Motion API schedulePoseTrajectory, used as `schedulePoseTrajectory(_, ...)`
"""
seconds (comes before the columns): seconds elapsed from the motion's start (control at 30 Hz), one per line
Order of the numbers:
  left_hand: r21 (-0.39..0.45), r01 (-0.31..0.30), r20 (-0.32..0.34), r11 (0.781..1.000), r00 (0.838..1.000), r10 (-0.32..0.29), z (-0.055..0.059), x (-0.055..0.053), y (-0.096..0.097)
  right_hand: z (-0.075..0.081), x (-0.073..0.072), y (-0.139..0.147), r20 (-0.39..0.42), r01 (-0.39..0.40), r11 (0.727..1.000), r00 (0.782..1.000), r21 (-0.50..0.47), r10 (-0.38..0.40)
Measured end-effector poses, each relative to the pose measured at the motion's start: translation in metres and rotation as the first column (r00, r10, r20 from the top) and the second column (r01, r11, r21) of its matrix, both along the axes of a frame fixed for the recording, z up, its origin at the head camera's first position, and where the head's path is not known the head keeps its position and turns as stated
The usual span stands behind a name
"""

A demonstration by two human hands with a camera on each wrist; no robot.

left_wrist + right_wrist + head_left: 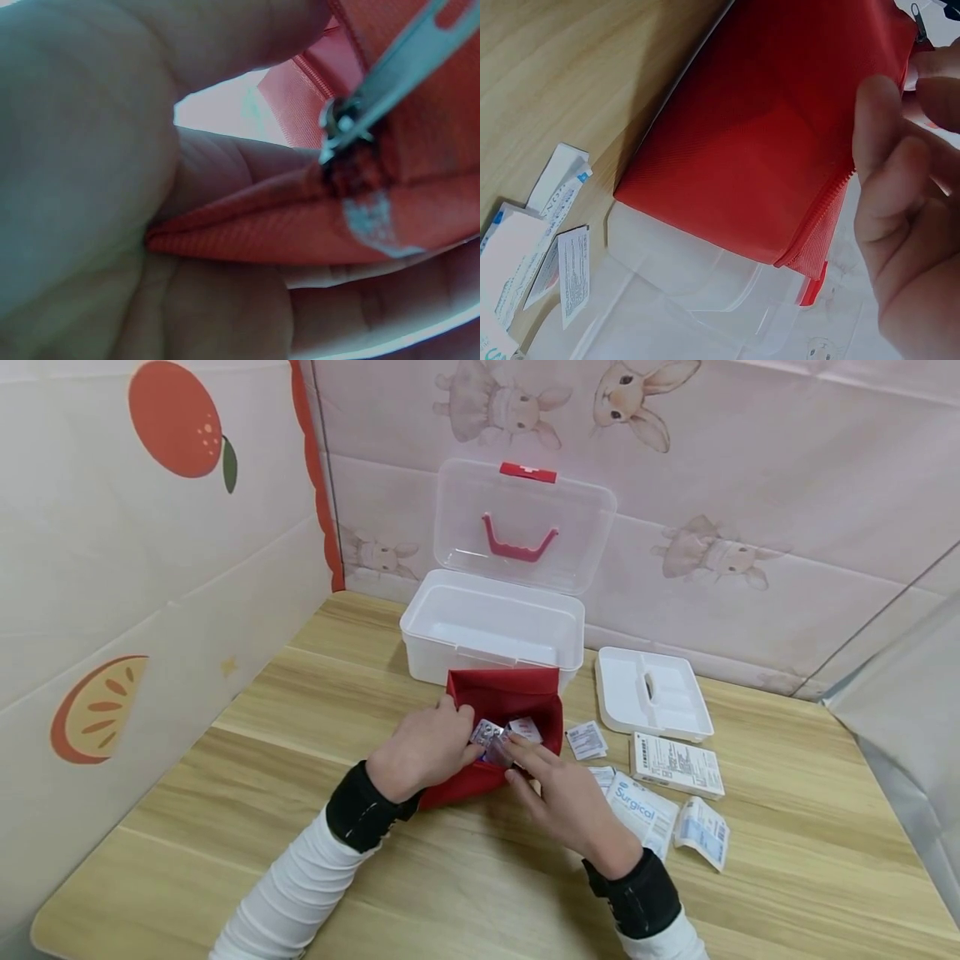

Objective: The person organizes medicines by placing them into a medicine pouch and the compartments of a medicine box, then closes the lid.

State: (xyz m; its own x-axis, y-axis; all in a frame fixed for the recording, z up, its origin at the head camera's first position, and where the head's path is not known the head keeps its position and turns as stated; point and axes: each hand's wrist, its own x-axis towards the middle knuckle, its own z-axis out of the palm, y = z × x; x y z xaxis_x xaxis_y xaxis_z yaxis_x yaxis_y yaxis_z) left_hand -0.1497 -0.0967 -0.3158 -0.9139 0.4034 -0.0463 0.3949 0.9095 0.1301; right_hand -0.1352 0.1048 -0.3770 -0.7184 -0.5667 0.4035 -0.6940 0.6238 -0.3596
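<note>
A red zippered pouch (pixel 506 687) stands unzipped on the table, its mouth facing up. My left hand (pixel 426 747) grips its left edge; in the left wrist view the red fabric lies between thumb and fingers, beside a metal zipper pull (pixel 397 75). Inside the mouth show a silver blister pack (pixel 486 732) and a small white packet (pixel 526 729). My right hand (pixel 564 799) is at the pouch's right side, fingertips over a shiny pack (pixel 498 750). Whether they pinch that pack is hidden. In the right wrist view its bent fingers (pixel 877 124) are by the zipped rim.
Behind the pouch stands a clear storage box (pixel 491 610), lid raised, with a red handle (pixel 521 547). To the right lie a white divided tray (pixel 618 693), small packets (pixel 587 741), a white carton (pixel 677 765), a Surgical packet (pixel 641 810) and a folded packet (pixel 702 832).
</note>
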Motion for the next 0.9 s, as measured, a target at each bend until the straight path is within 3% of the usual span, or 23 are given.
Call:
schedulePoseTrajectory(0.43, -0.010, -0.011, 0.016, 1.000, 1.000, 0.011, 0.000, -0.001, 0.001, 0.013, -0.006, 0.014, -0.128, 0.065, 0.986, 0.988, -0.155, -0.085)
schedulePoseTrajectory(0.73, 0.005, -0.011, 0.020, 1.000, 1.000, 0.011, 0.000, 0.000, 0.001, 0.018, -0.009, 0.027, -0.139, 0.110, 0.978, 0.981, -0.178, -0.136)
schedulePoseTrajectory(0.9, 0.012, 0.005, 0.013, 1.000, 1.000, -0.005, -0.001, 0.000, 0.001, 0.023, -0.012, 0.037, -0.167, 0.177, 0.968, 0.964, -0.178, -0.207)
